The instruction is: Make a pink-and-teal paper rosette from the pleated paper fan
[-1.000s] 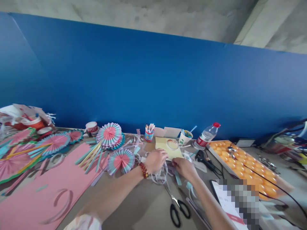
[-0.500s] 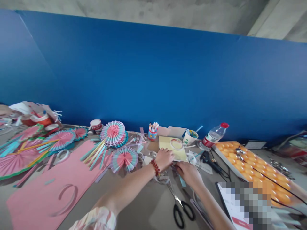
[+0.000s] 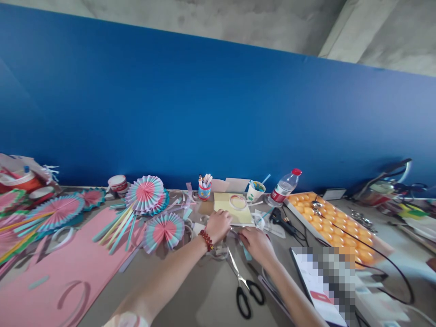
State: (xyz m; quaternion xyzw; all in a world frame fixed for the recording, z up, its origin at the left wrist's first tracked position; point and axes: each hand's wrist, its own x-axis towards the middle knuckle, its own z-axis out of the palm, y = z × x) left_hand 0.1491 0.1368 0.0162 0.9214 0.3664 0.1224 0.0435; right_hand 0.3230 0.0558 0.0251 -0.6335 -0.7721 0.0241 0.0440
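My left hand (image 3: 218, 225), a red bead bracelet (image 3: 206, 240) on its wrist, rests closed at the near edge of a yellow paper pad (image 3: 232, 208). A tape roll (image 3: 238, 202) lies on that pad. My right hand (image 3: 255, 243) sits just to the right, fingers curled down over thin paper strips (image 3: 245, 250) on the table; what either hand grips is hidden. Black-handled scissors (image 3: 245, 290) lie open on the table just in front of both hands.
Pink and teal folded paper fans (image 3: 146, 195) and a pink sheet (image 3: 64, 268) fill the left. A pen cup (image 3: 204, 188), paper cup (image 3: 255, 190), water bottle (image 3: 283, 187), glue gun (image 3: 281, 218) and a tray of orange balls (image 3: 334, 222) stand behind and right. A blue partition (image 3: 204, 118) backs the table.
Both hands stay close together at the pad's near edge, barely shifting. The view swung right, then back left and slightly up.
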